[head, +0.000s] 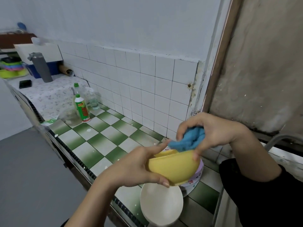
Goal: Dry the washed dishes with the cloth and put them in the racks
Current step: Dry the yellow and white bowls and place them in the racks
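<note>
Status: drying in progress, nothing racked as far as I can see. Yellow bowl [173, 166] is held tilted in the air. Left hand [136, 167] grips it, thumb curled under near the foot, fingers hooked along the far rim. Right hand [213, 128] clutches the bunched blue cloth [188, 140], fingers curled over it, thumb pressed on the bowl's outer wall. The cloth sits at the rim and dips inside.

Left to do, by my read:
- finish this bowl
- white bowl [161, 203], directly below the yellow bowl on the counter [98, 133]
- plates [195, 179], stacked just behind and under the yellow bowl

Can't tell whether those are wet or dry. No rack is clearly in view. The coloured plastic stack [11, 68], far up-left of the yellow bowl, might be one, but it's too small to say.

Materials:
- Yellow bowl: smooth matte plastic by the look, deep, round, small foot ring. Probably light and a bit slippery if wet.
- Cloth: fluffy terry-like weave, soft.
- White bowl: smooth, plain.
- Plates: pale, speckled print on the rim.
- Counter: glazed square tiles in a green and white check.
</note>
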A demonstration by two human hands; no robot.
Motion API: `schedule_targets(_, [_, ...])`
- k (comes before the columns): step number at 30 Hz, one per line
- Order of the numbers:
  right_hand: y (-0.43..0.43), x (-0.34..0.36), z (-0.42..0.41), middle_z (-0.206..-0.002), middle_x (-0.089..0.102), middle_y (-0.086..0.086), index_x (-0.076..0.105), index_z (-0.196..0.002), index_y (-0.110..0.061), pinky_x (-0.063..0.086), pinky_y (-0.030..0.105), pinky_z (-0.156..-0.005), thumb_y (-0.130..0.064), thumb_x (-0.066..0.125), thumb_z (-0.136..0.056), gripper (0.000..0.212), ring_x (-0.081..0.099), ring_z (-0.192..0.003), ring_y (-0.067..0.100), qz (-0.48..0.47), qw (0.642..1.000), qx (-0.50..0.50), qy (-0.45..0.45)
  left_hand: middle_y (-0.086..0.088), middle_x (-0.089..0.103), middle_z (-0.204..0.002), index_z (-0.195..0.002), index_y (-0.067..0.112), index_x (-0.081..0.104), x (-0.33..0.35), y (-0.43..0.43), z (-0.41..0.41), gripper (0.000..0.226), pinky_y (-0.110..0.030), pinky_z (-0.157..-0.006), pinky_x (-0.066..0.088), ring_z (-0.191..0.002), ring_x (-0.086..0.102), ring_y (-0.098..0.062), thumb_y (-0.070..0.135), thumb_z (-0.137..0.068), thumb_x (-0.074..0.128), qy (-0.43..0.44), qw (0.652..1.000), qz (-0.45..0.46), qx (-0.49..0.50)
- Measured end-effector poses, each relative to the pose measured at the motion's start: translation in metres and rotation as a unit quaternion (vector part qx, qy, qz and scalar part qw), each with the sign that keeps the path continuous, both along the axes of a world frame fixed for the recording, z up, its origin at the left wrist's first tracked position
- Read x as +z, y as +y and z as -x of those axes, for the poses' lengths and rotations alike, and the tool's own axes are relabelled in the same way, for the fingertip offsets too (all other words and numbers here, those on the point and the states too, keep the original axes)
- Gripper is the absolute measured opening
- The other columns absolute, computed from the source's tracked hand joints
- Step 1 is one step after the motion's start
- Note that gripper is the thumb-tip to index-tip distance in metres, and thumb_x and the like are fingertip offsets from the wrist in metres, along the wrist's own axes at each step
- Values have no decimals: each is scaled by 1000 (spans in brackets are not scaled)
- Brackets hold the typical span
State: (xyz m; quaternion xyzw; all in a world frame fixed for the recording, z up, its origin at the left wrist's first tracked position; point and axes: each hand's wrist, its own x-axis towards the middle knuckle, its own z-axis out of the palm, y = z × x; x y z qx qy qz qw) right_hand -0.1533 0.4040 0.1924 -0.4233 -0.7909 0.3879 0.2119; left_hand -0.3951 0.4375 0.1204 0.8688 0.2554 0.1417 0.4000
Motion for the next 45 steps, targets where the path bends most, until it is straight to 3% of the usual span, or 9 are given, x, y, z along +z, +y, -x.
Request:
schedule_targets(5, [9,-12,1,-92,68,-16,69,-91,-40,51,24,-77,-16,90,-61,45,64,-87,3,-156,950,-230,144,33,64,-95,-132,57,36,-9,-6,-13,91,-16,-78,46,-82,59,10,23,-67,89,-149,978,-3,146])
schedule_targets(12, [-13,-67,78,-118,60,-3,69,-101,-38,45,16,-94,-36,75,-76,26,58,-115,9,-316,888,-278,184,17,71,-110,-113,24,64,5,-11,-20,52,-9,-79,47,-98,64,7,7,-68,84,-345,905,127,216])
schedule_targets(15, [5,-53,69,-100,69,-3,71,-87,-30,50,24,-83,-36,70,-79,10,64,-96,9,-201,849,-388,296,31,68,-96,-116,23,60,13,-20,-24,50,-5,-79,45,-97,61,14,-4,-76,72,-339,913,127,186])
schedule_targets(22, [-5,-52,95,-102,65,1,70,-93,-16,45,16,-88,-23,67,-85,11,62,-100,7,-383,839,-341,183,10,75,-94,-108,16,67,24,-21,-25,34,-11,-72,49,-83,67,3,-8,-85,62,-395,886,126,206])
schedule_targets(26, [11,-47,75,-85,67,-7,69,-88,-29,47,29,-76,-30,63,-84,7,62,-81,8,-254,822,-413,300,6,68,-117,-118,25,61,25,-20,-25,43,-11,-75,51,-90,66,5,-2,-84,65,-414,867,150,234])
schedule_targets(32, [-12,-88,112,-126,54,16,63,-109,-10,40,44,-107,-20,56,-93,20,51,-123,37,-547,781,-276,121,-5,62,-86,-114,25,66,34,1,-23,33,-21,-67,55,-74,58,-14,6,-87,64,-510,764,247,310])
schedule_targets(35, [-8,-88,111,-131,56,16,60,-114,-12,43,50,-105,-18,54,-94,22,51,-127,35,-527,758,-342,177,-7,62,-99,-94,24,68,38,6,-16,15,-23,-70,55,-76,55,-15,14,-83,66,-532,750,256,298])
schedule_targets(38, [-3,-72,114,-125,62,12,63,-113,-13,46,52,-102,-17,53,-93,23,55,-125,28,-452,734,-423,279,-1,68,-80,-102,23,71,40,4,-15,22,-25,-72,55,-70,59,-9,12,-83,66,-548,737,257,300])
schedule_targets(45, [-5,-88,122,-116,61,15,63,-107,-5,44,42,-105,-11,56,-89,20,51,-126,31,-543,758,-323,160,10,73,-83,-126,12,63,44,16,2,35,-26,-74,57,-76,66,-6,13,-91,59,-594,667,302,334])
